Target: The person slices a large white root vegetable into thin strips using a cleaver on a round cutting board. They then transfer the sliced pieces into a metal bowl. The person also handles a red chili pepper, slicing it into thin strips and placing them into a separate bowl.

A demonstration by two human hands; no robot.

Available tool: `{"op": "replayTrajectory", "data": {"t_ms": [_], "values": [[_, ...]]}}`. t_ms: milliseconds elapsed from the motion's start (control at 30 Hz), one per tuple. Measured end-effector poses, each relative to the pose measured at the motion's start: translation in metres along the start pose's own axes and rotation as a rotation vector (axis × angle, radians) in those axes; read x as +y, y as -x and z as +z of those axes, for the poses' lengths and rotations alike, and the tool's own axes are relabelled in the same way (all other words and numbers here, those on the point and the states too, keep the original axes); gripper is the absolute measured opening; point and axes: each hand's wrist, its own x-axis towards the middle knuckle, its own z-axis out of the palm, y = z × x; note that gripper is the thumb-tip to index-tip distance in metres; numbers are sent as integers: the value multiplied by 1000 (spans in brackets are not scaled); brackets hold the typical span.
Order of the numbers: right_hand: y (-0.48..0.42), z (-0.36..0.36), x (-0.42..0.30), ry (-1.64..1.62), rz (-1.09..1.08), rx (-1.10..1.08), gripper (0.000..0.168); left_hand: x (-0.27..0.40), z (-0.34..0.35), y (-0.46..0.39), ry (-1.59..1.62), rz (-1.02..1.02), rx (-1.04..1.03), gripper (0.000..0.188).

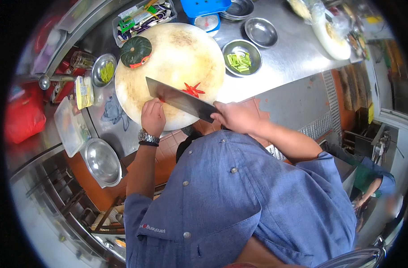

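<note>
A broad-bladed Chinese cleaver (180,98) stands over a round, stained chopping board (177,63), and my right hand (236,115) grips it at the heel end. Curled fingers of my left hand (153,114) rest on the board by the blade's near side. They pin a small piece of red chili pepper (162,100), mostly hidden under the fingertips. Cut red chili strips (193,89) lie in a heap on the blade's far side. At the board's upper left sits a dark green kabocha squash (136,52) with a red band around it.
Metal bowls hold cut green stalks (239,62) to the right and thin green pieces (106,72) to the left. A blue kitchen scale (205,16) and a plastic tub of sliced eggplant (143,20) stand behind. A grey cloth (115,112) lies left. Another person (375,181) is at far right.
</note>
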Motion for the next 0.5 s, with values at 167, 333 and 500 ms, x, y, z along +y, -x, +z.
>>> {"op": "replayTrajectory", "data": {"t_ms": [167,333,500], "values": [[-2,-24,105,-834,256,-279,32,16,-3,7,59,-117,88,17],[51,-25,188,-1072,387,-49,28,61,25,-16,34,-297,91,50],[55,-3,175,-920,442,-33,32,100,69,-63,155,-343,34,59]]}}
